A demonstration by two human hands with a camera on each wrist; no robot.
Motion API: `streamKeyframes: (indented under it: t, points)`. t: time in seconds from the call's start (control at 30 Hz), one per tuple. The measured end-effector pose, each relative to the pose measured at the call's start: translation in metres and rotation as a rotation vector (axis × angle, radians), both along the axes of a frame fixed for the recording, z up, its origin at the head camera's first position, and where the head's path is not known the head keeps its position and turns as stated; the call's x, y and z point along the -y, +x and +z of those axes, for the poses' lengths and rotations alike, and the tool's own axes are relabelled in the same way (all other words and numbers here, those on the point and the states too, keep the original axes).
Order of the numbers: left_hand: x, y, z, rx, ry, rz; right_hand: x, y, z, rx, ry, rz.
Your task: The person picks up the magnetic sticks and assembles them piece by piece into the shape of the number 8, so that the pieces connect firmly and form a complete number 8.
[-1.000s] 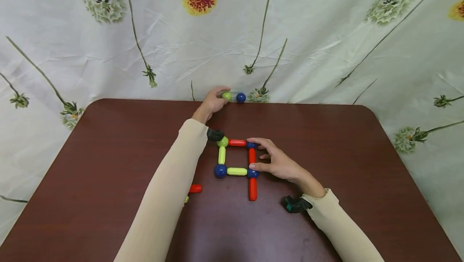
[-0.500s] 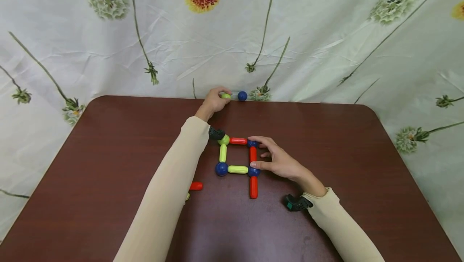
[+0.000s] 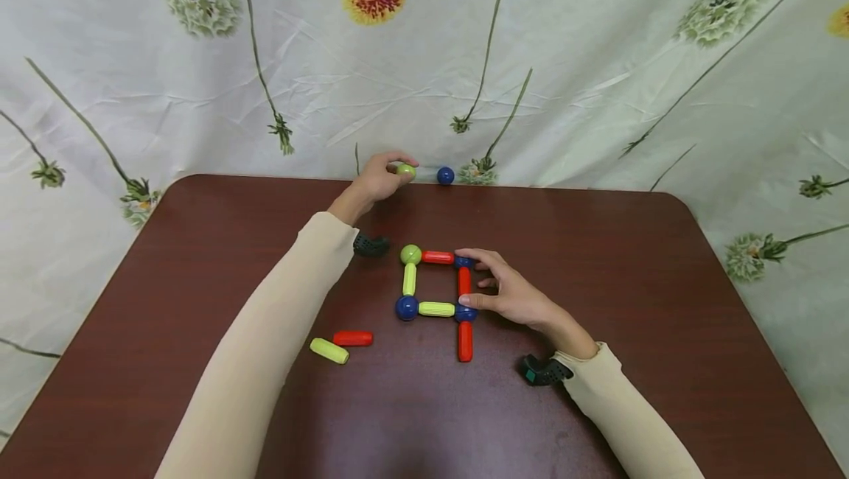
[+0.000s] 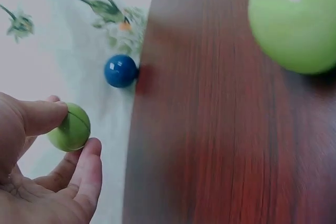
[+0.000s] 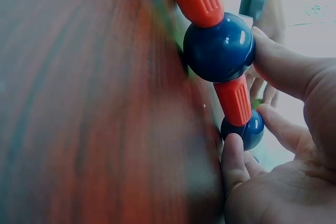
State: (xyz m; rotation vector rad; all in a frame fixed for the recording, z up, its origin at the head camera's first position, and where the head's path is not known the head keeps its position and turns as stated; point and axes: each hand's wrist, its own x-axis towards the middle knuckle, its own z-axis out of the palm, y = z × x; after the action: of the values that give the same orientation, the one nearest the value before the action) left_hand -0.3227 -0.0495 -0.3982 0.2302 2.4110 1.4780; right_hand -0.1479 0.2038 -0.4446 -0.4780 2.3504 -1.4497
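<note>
Past the table's far edge, my left hand pinches a light-green ball between thumb and fingertips. A dark blue ball sits just right of it at that edge. In the middle lies a square of magnetic rods and balls: a green ball, blue balls, red rods and yellow-green rods. One more red rod sticks out toward me from its near right corner. My right hand grips the square's right side, thumb against the near blue ball, fingers at the far blue ball.
A loose red rod and a loose yellow-green rod lie left of the square, beside the left sleeve. A floral cloth hangs behind the brown table.
My left hand, pinching the green ball, has shifted slightly left, away from the blue ball. The left forearm has swung left, uncovering the loose rods. The right hand holds its place.
</note>
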Motion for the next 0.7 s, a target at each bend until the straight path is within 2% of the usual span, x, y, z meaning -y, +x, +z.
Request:
streamKeyframes:
  t: [0.17,0.33,0.5,0.6,0.7]
  points:
    - [0.019,0.016,0.008,-0.024,0.016,-0.058,0.001,0.0,-0.001,-0.004,0.008,-0.002]
    - [0.035,0.04,0.01,-0.034,0.026,-0.122,0.0,0.002,0.0,-0.019,0.013,-0.007]
    - [0.041,0.075,0.01,-0.094,0.028,-0.201,-0.001,0.002,-0.001,-0.032,0.02,-0.006]
    - [0.041,0.098,0.009,-0.122,0.072,-0.244,-0.001,0.002,-0.001,-0.034,0.022,-0.002]
    - [0.04,0.118,0.007,-0.12,0.124,-0.289,0.0,0.002,-0.001,-0.03,0.021,-0.004]
